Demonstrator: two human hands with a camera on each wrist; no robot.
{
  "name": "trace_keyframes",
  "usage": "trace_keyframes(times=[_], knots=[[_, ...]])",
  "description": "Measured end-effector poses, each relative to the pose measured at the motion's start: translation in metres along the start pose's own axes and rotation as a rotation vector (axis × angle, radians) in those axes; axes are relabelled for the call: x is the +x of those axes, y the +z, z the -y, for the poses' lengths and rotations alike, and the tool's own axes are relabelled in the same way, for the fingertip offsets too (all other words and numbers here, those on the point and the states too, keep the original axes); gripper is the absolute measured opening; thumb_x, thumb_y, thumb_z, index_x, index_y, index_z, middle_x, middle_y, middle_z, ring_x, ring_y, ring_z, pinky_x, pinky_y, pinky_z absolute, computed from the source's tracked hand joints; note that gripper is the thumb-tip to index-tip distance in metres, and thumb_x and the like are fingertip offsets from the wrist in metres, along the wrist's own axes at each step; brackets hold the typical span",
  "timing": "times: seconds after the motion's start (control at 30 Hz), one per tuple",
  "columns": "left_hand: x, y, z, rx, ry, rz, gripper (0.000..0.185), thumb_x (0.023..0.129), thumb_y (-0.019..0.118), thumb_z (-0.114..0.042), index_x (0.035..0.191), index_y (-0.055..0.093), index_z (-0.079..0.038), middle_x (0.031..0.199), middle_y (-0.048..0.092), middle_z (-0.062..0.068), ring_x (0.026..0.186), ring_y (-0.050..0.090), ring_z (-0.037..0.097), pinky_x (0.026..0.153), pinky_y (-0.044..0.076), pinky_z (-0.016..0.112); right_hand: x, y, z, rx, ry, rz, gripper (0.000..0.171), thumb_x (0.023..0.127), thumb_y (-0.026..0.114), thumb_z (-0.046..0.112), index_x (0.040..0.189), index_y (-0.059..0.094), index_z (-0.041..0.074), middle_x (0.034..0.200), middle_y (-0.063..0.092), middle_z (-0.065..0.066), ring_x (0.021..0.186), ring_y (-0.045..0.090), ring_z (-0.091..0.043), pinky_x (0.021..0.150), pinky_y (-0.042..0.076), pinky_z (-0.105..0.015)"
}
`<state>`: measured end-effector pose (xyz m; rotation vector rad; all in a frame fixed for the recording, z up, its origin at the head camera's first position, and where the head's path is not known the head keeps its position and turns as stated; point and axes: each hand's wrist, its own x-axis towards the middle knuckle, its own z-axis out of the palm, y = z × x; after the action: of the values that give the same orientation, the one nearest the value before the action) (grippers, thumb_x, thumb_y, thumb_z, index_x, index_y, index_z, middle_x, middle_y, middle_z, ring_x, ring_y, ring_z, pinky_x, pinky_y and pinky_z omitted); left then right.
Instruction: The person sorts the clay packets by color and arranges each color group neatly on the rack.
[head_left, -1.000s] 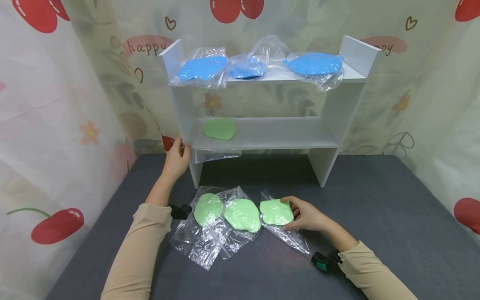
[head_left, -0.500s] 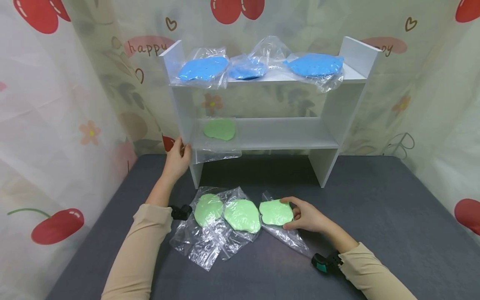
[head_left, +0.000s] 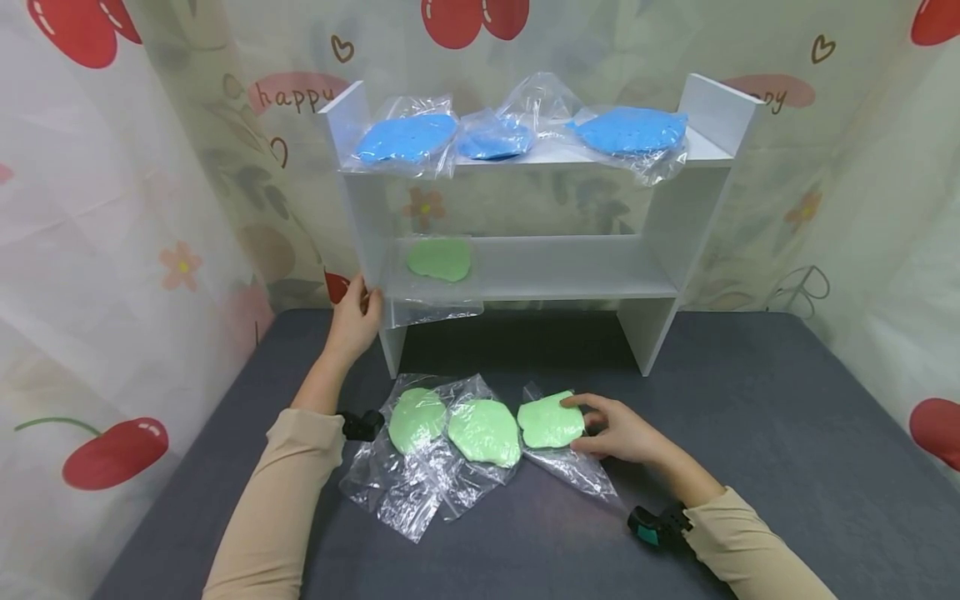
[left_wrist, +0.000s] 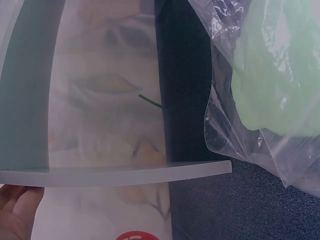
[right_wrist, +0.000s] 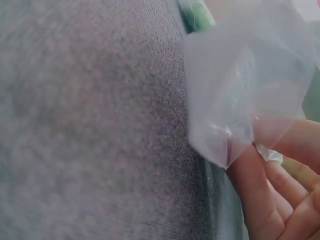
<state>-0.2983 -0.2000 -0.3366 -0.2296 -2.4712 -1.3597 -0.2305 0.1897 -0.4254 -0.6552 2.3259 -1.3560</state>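
I see the right hand (head_left: 618, 433) at the right-most green bag (head_left: 551, 421) on the grey table (head_left: 750, 433); fingers curl round its right edge, thumb on top, and the wrist view shows clear plastic (right_wrist: 240, 100) bunched against the fingers (right_wrist: 265, 200), so I log it as gripping the bag; the bag's near edge looks slightly raised, the tail of plastic trailing toward me on the cloth; two more green bags lie just left of it, the middle bag (head_left: 483, 432) overlapping the left bag (head_left: 416, 417), loose plastic spread below both; the left hand (head_left: 354, 321) holds the left upright of the white shelf (head_left: 660, 208), fingers wrapped round the panel's front edge; the left wrist view catches only the heel of that hand (left_wrist: 17, 210) under the panel edge; one green bag (head_left: 438, 258) already lies at the left end of the lower shelf, its plastic hanging over the lip; three blue bags (head_left: 517, 133) sit along the top shelf; a fruit-print curtain (head_left: 112, 208) hangs behind and to both sides.
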Motion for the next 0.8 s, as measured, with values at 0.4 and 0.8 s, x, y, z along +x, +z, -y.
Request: trace_keyframes(times=[0.4, 0.8], knots=[[0.0001, 0.0008, 0.0001, 0.001, 0.007, -0.015, 0.046, 0.099, 0.035, -0.016, 0.143, 0.030, -0.006, 0.143, 0.041, 0.023, 0.131, 0.042, 0.037, 0.103, 0.041, 0.049, -0.0008, -0.0001, 0.0011, 0.014, -0.032, -0.012, 0.055, 0.083, 0.067, 0.005, 0.133, 0.045, -0.001, 0.093, 0.065, -0.017, 0.055, 0.057, -0.007, 0.057, 0.051, -0.026], [0.0007, 0.0012, 0.0005, 0.003, 0.004, -0.013, 0.046, 0.099, 0.035, -0.017, 0.144, 0.029, -0.007, 0.144, 0.039, 0.022, 0.132, 0.041, 0.037, 0.104, 0.040, 0.049, -0.0007, -0.0039, 0.0087, 0.052, -0.036, -0.045, 0.054, 0.083, 0.066, 0.005, 0.132, 0.044, 0.000, 0.096, 0.063, -0.018, 0.053, 0.055, -0.008, 0.058, 0.051, -0.028]])
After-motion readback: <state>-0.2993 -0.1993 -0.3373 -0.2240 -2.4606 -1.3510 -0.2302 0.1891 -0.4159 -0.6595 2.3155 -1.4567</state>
